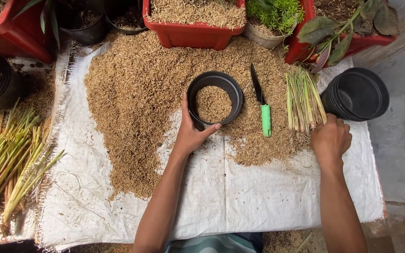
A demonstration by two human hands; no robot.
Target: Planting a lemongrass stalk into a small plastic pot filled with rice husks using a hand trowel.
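Clearly the left hand (191,133) clasps the black pot's (214,98) near rim, light, stiff plastic; the right hand (330,138) closes on limp grass stalks (303,100).

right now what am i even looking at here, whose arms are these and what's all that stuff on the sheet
This is a single picture from a camera worn on a person's head, looking down at their own two bare arms. There is no machine. The left hand grips the rim of a small black pot that is partly filled with dry husks. The right hand rests at the root end of a bundle of green stalks. Everything sits on a white woven sheet covered by a wide heap of husks. Between pot and bundle lies a knife with a green handle. A stack of black pots stands to the right, red planters along the top, and more stalks lie at the left.
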